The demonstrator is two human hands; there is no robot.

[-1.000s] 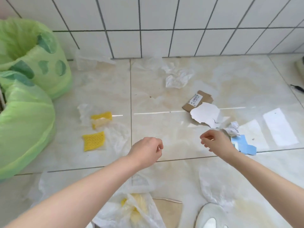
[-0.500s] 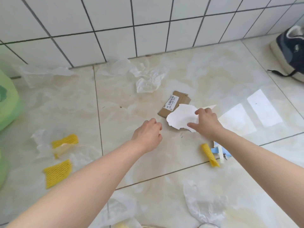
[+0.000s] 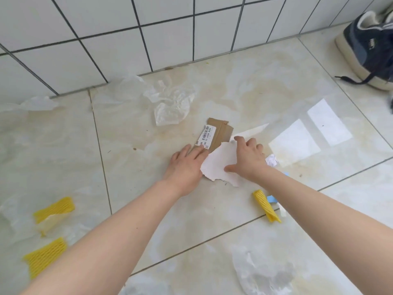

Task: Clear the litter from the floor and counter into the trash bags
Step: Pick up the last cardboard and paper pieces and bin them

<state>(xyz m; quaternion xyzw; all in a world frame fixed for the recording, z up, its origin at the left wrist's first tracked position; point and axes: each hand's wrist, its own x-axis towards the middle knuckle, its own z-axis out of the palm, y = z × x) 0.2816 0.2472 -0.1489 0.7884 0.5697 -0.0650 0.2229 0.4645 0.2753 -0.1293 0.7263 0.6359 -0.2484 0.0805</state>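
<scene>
A torn white paper sheet (image 3: 219, 165) lies on the floor tiles, overlapping a brown cardboard piece (image 3: 221, 129) with a barcode label. My right hand (image 3: 247, 157) rests flat on the paper, fingers spread over its upper edge. My left hand (image 3: 186, 163) lies flat with its fingertips on the cardboard's near corner, its side touching the paper. Neither hand has lifted anything. No trash bag is in view.
Clear plastic film (image 3: 170, 101) lies near the wall. Yellow foam nets (image 3: 54, 208) (image 3: 44, 255) lie at the left, another (image 3: 266, 206) by blue scraps at the right. A crumpled white scrap (image 3: 271, 160) and plastic (image 3: 261, 271) lie nearby. A dark sneaker (image 3: 370, 45) stands at the far right.
The view shifted right and down, so the green trash bags left the frame. Both hands reached forward and came down flat onto the white paper and the cardboard.
</scene>
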